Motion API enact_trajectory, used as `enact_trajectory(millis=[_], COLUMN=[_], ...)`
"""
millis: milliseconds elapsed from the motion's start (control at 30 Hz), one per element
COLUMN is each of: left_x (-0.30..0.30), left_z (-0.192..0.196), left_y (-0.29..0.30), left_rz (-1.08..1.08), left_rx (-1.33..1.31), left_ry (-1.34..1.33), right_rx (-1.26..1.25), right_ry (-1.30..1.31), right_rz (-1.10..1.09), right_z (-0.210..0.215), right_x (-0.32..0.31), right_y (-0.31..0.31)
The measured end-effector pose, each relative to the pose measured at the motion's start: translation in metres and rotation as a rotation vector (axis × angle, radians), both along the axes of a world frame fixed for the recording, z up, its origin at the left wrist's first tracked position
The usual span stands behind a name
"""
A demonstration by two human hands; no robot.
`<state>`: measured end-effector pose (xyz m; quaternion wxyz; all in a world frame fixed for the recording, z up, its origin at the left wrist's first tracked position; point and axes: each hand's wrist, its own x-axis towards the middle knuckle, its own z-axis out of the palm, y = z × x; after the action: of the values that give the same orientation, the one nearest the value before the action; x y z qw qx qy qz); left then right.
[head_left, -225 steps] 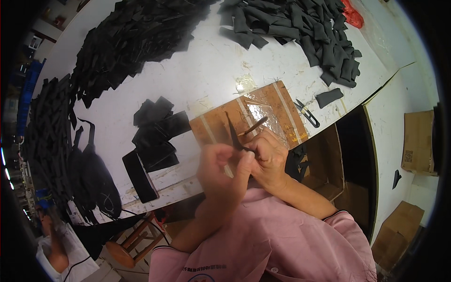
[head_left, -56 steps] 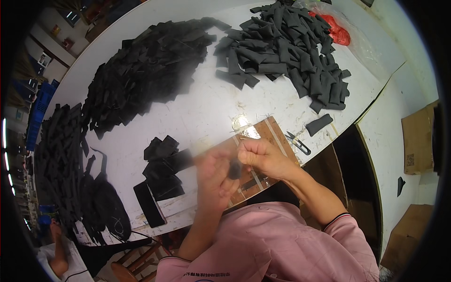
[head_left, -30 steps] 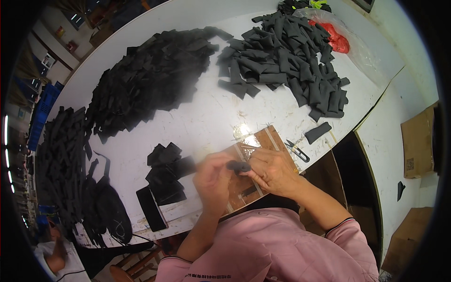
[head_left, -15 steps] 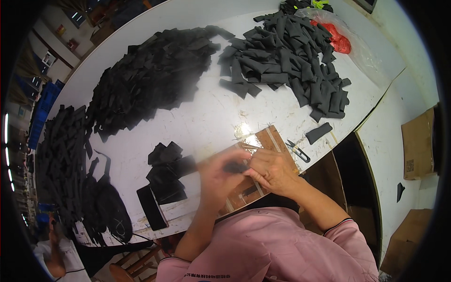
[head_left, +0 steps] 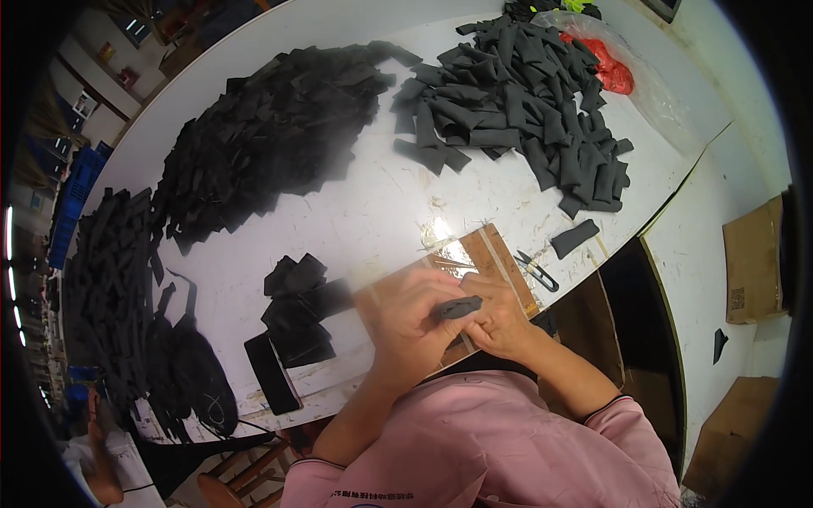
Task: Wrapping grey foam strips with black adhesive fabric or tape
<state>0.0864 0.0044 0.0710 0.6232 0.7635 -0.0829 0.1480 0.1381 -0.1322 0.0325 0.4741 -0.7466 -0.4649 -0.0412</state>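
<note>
My left hand (head_left: 415, 326) is closed around a small dark grey fabric piece (head_left: 460, 307), whose rolled end sticks out beside the thumb. Pressed up against it from the other side is my right hand (head_left: 501, 320), its fingers curled in at the piece and partly hidden. Both hands are over a brown board (head_left: 501, 258) with pale strips. Just right of the board lie thread snips (head_left: 539, 273) with dark handles, and past them a single grey fabric tube (head_left: 575, 240).
Flat black fabric pieces form a large heap (head_left: 271, 140); grey tubes are piled (head_left: 525, 110) at the far right. Black strips (head_left: 110, 296) cover the left end. A small black stack (head_left: 298, 309) and a dark phone-like slab (head_left: 273, 372) lie nearer. Cardboard boxes (head_left: 754, 262) stand right.
The fabric piece has turned and come up between my hands, so its end shows more. My left hand has shifted slightly right and nearer to me.
</note>
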Motion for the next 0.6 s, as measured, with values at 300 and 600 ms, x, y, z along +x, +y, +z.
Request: enact_trajectory(millis=[300,600], left_x=[-0.006,-0.004], left_z=[-0.013,-0.020], left_y=[0.007,0.003], left_rz=[0.033,0.041], left_rx=[-0.195,-0.293], left_ry=[-0.053,-0.094], right_rx=[-0.064,-0.037], right_ry=[0.094,0.081], right_rz=[-0.034,-0.051], right_z=[-0.006,-0.029], right_x=[-0.009,-0.009], right_y=[0.004,0.006])
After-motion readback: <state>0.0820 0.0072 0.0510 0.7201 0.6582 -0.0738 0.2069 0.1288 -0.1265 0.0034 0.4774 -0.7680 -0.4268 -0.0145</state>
